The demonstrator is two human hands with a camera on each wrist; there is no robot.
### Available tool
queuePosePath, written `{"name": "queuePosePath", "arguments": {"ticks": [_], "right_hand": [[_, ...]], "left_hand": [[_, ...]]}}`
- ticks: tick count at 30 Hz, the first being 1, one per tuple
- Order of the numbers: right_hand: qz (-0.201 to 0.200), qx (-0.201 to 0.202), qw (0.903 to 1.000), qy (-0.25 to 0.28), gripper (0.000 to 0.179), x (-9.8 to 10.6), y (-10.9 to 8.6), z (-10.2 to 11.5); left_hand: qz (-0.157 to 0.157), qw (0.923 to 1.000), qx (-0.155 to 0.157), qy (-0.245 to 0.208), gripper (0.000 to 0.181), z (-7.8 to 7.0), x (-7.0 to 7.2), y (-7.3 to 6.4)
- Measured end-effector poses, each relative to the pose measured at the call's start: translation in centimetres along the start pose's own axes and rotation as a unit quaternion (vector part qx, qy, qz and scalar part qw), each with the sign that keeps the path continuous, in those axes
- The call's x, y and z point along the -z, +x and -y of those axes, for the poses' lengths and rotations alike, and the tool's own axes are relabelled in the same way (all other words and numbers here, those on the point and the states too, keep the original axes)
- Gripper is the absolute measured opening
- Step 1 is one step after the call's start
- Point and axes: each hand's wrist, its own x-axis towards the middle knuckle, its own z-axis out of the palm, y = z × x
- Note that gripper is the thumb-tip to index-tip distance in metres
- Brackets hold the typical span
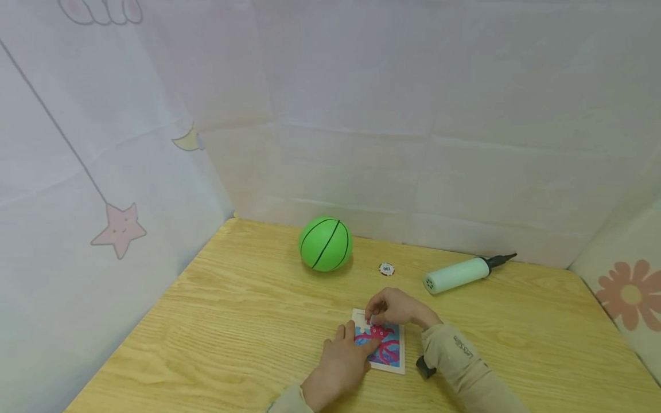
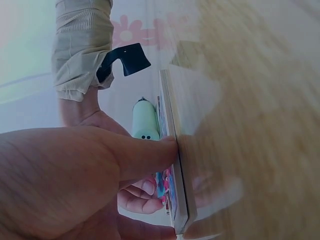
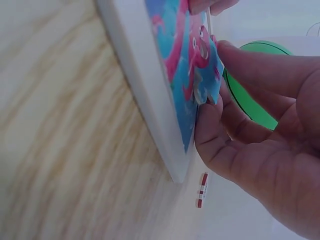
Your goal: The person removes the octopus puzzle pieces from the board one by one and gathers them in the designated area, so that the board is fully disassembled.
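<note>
A small jigsaw puzzle (image 1: pixel 401 351) in a white-edged tray lies on the table, its picture a pink octopus on blue. A pale gap (image 1: pixel 360 317) shows near its upper left corner. My left hand (image 1: pixel 338 367) rests on the left side of the puzzle with fingers stretched out, and in the left wrist view its thumb (image 2: pixel 150 152) lies against the tray's edge. Above the upper part of the picture, my right hand (image 1: pixel 396 308) pinches a blue puzzle piece (image 3: pixel 215 75) between thumb and fingertips. The piece is tilted, close over the picture in the right wrist view.
Behind the puzzle sits a green ball (image 1: pixel 326 244) with black lines. A poker chip (image 1: pixel 386 269) lies to its right, and a pale green hand pump (image 1: pixel 458 275) with a black nozzle lies farther right. A printed cloth backdrop (image 1: pixel 351 160) rises behind the wooden table (image 1: pixel 232 321).
</note>
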Motion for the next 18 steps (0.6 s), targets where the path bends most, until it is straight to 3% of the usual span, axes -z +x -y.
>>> {"name": "queuePosePath", "arguments": {"ticks": [18], "right_hand": [[-0.012, 0.012, 0.9998, -0.014, 0.011, 0.58, -0.67, 0.57]], "left_hand": [[-0.003, 1.0000, -0.002, 0.008, 0.041, 0.01, 0.04, -0.14]]}}
